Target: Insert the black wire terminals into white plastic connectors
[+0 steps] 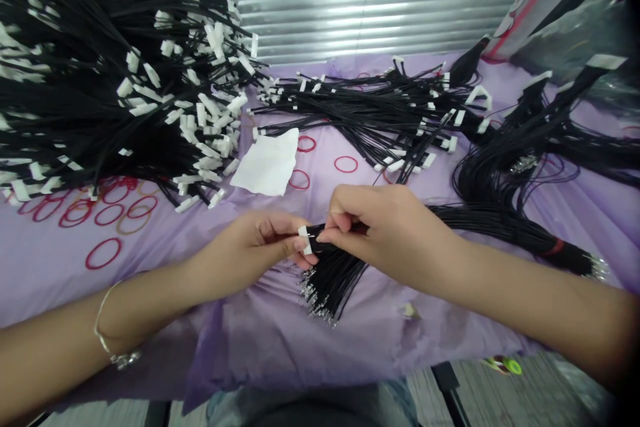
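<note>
Between the thumb and fingers of my left hand point(265, 240) is a small white connector point(305, 240). Several black wires run into its right side. My right hand point(390, 227) pinches a thin black wire close to the connector; the exact grip is partly hidden by the fingers. Just below both hands lies a bundle of black wires point(337, 280), its bare metal terminals fanned out toward the lower left. Another part of a black wire bundle point(515, 230) stretches right behind my right forearm, tied with a red band near its metal-tipped end.
A large heap of black cables with white connectors point(115, 80) fills the left. More finished-looking cables point(370, 103) lie at the back. Red rubber bands point(103, 253) and a torn white paper point(267, 163) rest on the purple cloth point(370, 340). Metallic blinds point(370, 0) stand behind.
</note>
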{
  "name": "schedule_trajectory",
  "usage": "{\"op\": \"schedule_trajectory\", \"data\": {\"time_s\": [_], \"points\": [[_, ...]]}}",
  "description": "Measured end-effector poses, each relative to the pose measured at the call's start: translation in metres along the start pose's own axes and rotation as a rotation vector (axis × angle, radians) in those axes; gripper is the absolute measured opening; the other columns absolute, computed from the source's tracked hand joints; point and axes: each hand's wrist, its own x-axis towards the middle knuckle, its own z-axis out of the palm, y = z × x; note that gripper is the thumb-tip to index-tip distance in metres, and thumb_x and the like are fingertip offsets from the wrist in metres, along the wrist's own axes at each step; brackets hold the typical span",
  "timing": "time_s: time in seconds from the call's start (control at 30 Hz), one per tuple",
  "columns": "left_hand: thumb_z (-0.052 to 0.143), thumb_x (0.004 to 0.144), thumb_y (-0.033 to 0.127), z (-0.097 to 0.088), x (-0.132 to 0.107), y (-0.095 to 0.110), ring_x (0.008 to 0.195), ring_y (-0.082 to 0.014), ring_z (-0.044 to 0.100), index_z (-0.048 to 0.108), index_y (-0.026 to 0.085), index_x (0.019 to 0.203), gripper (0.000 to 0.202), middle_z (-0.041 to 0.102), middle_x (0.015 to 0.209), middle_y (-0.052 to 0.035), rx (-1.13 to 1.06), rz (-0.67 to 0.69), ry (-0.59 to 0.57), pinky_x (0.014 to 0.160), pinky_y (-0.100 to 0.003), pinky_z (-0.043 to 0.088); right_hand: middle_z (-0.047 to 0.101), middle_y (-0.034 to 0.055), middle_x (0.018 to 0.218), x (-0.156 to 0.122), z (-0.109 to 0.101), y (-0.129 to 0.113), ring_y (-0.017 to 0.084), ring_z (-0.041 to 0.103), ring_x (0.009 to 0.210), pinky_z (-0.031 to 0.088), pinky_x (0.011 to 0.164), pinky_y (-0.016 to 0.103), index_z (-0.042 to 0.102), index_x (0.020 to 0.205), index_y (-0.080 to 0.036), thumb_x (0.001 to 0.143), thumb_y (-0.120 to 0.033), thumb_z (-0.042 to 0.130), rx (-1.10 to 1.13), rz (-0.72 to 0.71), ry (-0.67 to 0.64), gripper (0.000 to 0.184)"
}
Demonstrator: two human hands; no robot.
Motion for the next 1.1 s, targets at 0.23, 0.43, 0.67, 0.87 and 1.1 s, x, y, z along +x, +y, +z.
{"op": "schedule_trajectory", "data": {"time_s": [0.23,0.43,0.67,0.87,1.1], "points": [[0.052,0.085,0.013,0.0,0.001,0.002,0.068,-0.0091,0.063,0.067,0.013,0.084,0.015,0.069,0.075,-0.0011,0.049,-0.001,0.011,0.067,-0.019,0.05,0.059,-0.0039,0.065,-0.002,0.005,0.002,0.008,0.052,0.058,0.033,0.053,0.019,0.035,0.066,-0.019,0.077,-0.014,0.062,0.045,-0.001,0.05,0.03],[0.053,0.085,0.014,-0.001,0.001,0.001,0.067,-0.0097,0.064,0.068,0.014,0.083,0.015,0.069,0.075,-0.0007,0.049,-0.006,0.011,0.066,-0.019,0.05,0.059,-0.0035,0.065,-0.005,0.009,0.002,0.008,0.051,0.058,0.034,0.054,0.02,0.033,0.065,-0.02,0.078,-0.015,0.061,0.047,-0.008,0.063,0.031],[0.052,0.085,0.014,-0.001,0.0,0.0,0.067,-0.0102,0.064,0.067,0.015,0.084,0.015,0.069,0.075,-0.0008,0.046,0.011,0.001,0.068,-0.02,0.051,0.058,-0.0022,0.069,-0.004,0.009,0.005,0.009,0.053,0.063,0.035,0.058,0.02,0.033,0.065,-0.02,0.08,-0.013,0.058,0.041,-0.115,0.048,0.03],[0.053,0.085,0.012,-0.001,0.001,0.003,0.067,-0.0088,0.064,0.067,0.012,0.082,0.014,0.069,0.074,-0.0009,0.002,-0.008,0.006,0.068,-0.018,0.05,0.056,-0.0021,0.069,-0.004,0.003,-0.002,0.008,0.05,0.062,0.036,0.058,0.019,0.041,0.07,-0.018,0.076,-0.007,0.056,-0.007,-0.103,0.019,0.019],[0.054,0.083,0.011,-0.001,0.001,0.001,0.068,-0.0095,0.064,0.066,0.013,0.081,0.012,0.069,0.074,-0.0007,-0.052,-0.035,0.001,0.07,-0.02,0.051,0.06,-0.0035,0.066,-0.006,-0.002,-0.003,0.007,0.052,0.055,0.036,0.052,0.018,0.049,0.074,-0.018,0.076,-0.01,0.057,0.022,0.036,-0.032,0.011]]}}
